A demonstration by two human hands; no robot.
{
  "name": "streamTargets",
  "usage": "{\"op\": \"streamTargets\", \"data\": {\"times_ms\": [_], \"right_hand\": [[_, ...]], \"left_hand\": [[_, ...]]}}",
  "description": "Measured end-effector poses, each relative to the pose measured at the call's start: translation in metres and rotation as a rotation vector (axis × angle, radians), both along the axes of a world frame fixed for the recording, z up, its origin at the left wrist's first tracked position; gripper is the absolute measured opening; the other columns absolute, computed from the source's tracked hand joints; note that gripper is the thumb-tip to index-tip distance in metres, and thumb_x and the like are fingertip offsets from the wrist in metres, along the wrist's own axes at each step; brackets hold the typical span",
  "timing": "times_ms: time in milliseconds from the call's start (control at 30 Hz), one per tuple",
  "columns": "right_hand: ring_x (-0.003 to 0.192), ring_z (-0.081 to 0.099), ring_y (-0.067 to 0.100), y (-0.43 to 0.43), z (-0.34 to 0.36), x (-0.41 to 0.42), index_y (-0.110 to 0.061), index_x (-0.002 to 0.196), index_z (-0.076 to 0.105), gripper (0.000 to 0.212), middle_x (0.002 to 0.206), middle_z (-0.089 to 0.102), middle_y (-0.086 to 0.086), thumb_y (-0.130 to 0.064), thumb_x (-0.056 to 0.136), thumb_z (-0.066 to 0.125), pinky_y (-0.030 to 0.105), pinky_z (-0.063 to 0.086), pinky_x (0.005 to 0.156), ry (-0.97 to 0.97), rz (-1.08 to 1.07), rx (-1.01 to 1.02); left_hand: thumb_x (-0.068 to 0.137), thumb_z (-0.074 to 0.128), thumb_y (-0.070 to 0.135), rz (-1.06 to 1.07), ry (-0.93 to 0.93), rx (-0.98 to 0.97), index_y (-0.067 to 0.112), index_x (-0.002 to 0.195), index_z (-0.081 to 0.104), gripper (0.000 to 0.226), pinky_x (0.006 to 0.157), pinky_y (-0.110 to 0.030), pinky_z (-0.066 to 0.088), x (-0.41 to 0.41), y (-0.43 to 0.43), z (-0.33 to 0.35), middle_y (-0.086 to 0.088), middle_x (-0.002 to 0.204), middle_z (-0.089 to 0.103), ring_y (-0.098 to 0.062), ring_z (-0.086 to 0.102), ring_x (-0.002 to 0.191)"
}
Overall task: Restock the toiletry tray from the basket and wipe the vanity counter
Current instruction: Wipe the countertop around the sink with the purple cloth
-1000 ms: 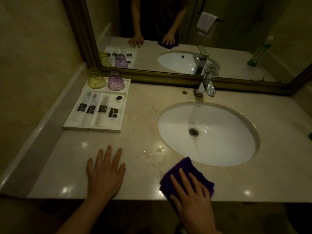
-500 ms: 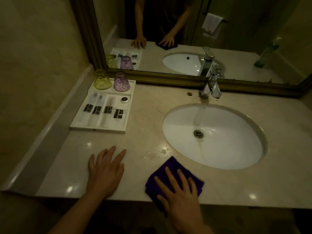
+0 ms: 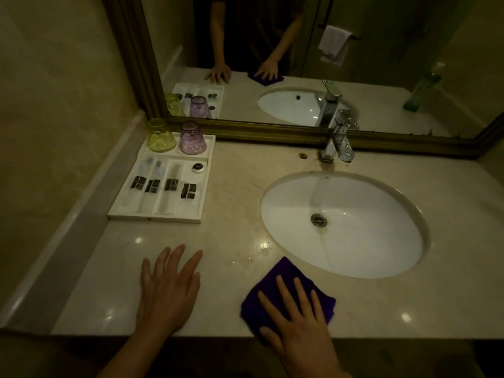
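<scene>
1. Over the last second the purple cloth (image 3: 275, 279) has been slid a bit to the left along the front edge of the vanity counter (image 3: 231, 186). It's been taken off the lip of the sink (image 3: 354, 241) and brought nearer the left hand (image 3: 169, 293). In the last half second hardly any shift can be made out.
2. The cloth is pressed flat under the right hand (image 3: 302, 331), with the fingers straight and spread on top and nothing pinched or bunched. The left hand hasn't been moved. It's laid flat on bare counter with its fingers spread and nothing held, and it's probably being used as a prop.
3. So the wiping half is judged to be underway. A wet, smeary patch (image 3: 261, 249) is left just past the cloth's far corner, so that bit looks not yet done.
4. The toiletry tray (image 3: 155, 219) is parked back left, well apart from both hands. Dark-labelled sachets (image 3: 163, 186) are lined up in its slots, so it looks stocked already tbh. The basket can't be seen anywhere.
5. Also around:
   - A yellow glass (image 3: 161, 136) and a purple glass (image 3: 192, 139) are sat at the tray's back end.
   - A small round thing (image 3: 198, 167) is sat in front of them.
   - The faucet (image 3: 336, 143) is behind the sink, under the mirror (image 3: 381, 64).
6. In the way: the counter under the tray can't be reached unless it's lifted, and the faucet base would have to be wiped around.
</scene>
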State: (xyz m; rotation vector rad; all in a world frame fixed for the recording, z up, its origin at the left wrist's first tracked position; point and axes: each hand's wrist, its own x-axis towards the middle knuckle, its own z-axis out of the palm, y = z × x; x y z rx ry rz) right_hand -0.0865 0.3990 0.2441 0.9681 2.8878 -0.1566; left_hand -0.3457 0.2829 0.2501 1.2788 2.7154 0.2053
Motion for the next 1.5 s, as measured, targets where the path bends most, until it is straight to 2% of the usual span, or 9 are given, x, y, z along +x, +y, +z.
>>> {"op": "streamTargets", "data": {"times_ms": [133,300,567,867,967,1067,1233,1400,1500], "right_hand": [[0.149,0.0,0.037,0.029,0.0,-0.06,-0.049,0.15,0.008,0.062,0.164,0.008,0.002,-0.071,0.092,0.006,0.055,-0.005,0.117,0.042,-0.186,-0.064],[0.145,-0.023,0.035,0.054,0.003,-0.137,-0.05,0.149,-0.004,0.063,0.163,-0.012,-0.001,-0.072,0.09,0.001,0.059,-0.016,0.114,0.047,-0.129,-0.154],[0.149,0.004,0.034,0.01,-0.005,-0.055,-0.055,0.148,0.01,0.052,0.163,0.011,-0.007,-0.067,0.098,0.018,0.056,-0.001,0.114,0.094,0.295,-0.041],[0.145,-0.024,0.037,0.058,0.002,-0.179,-0.048,0.15,0.001,0.064,0.163,-0.012,-0.003,-0.072,0.091,0.005,0.061,-0.021,0.111,0.049,-0.06,-0.163],[0.147,-0.017,0.038,0.022,0.001,-0.172,-0.05,0.149,0.009,0.061,0.164,-0.002,-0.002,-0.071,0.092,0.007,0.063,-0.014,0.112,0.069,0.1,-0.119],[0.149,-0.003,0.034,-0.011,-0.007,-0.113,-0.053,0.147,0.017,0.052,0.163,0.01,-0.005,-0.067,0.097,0.014,0.062,-0.007,0.115,0.125,0.322,-0.078],[0.15,-0.002,0.028,0.016,-0.007,-0.059,-0.056,0.148,0.011,0.051,0.164,0.006,-0.009,-0.066,0.098,0.016,0.057,-0.002,0.117,0.117,0.304,-0.039],[0.145,-0.022,0.038,0.018,0.004,-0.15,-0.051,0.149,0.007,0.061,0.162,-0.009,-0.005,-0.071,0.091,0.004,0.063,-0.02,0.11,0.037,0.002,-0.128],[0.146,-0.017,0.041,-0.019,0.004,-0.164,-0.05,0.148,0.013,0.06,0.164,0.002,-0.002,-0.07,0.093,0.009,0.063,-0.023,0.108,0.054,0.19,-0.129]], "left_hand": [[0.089,0.009,0.054,-0.001,0.011,-0.007,0.044,0.148,0.027,0.062,0.117,-0.055,0.0,0.0,-0.001,-0.002,0.0,0.158,0.025,-0.025,0.015,0.145],[0.091,0.015,0.049,0.01,-0.005,0.014,0.04,0.146,0.033,0.059,0.117,-0.055,0.005,0.0,-0.001,0.0,0.0,0.156,0.03,-0.024,0.019,0.145],[0.089,0.012,0.044,0.024,-0.043,0.088,0.029,0.142,0.045,0.064,0.119,-0.052,0.006,-0.001,-0.004,0.001,0.0,0.154,0.036,-0.021,0.022,0.145],[0.089,0.022,0.039,0.054,-0.065,0.242,0.014,0.127,0.061,0.059,0.118,-0.051,0.008,0.004,-0.001,0.007,-0.01,0.143,0.05,-0.027,0.036,0.138],[0.093,0.029,0.032,0.135,-0.164,0.376,0.01,0.122,0.06,0.048,0.118,-0.05,0.018,-0.001,-0.006,0.001,-0.012,0.135,0.054,-0.026,0.044,0.129],[0.095,0.031,0.034,0.227,-0.24,0.569,0.015,0.114,0.056,0.037,0.093,-0.043,0.044,-0.003,-0.012,-0.006,-0.005,0.119,0.057,-0.022,0.053,0.105],[0.092,0.035,0.03,0.152,-0.122,0.527,0.013,0.105,0.06,0.033,0.087,-0.036,0.042,-0.008,-0.011,-0.017,-0.005,0.11,0.06,-0.019,0.049,0.099],[0.093,0.035,0.032,0.161,-0.116,0.551,0.014,0.105,0.061,0.034,0.087,-0.038,0.04,-0.009,-0.009,-0.015,-0.007,0.107,0.06,-0.022,0.051,0.098],[0.094,0.031,0.035,0.202,-0.18,0.623,0.02,0.104,0.057,0.032,0.079,-0.035,0.04,-0.012,-0.011,-0.014,-0.001,0.105,0.057,-0.015,0.049,0.093]]}}
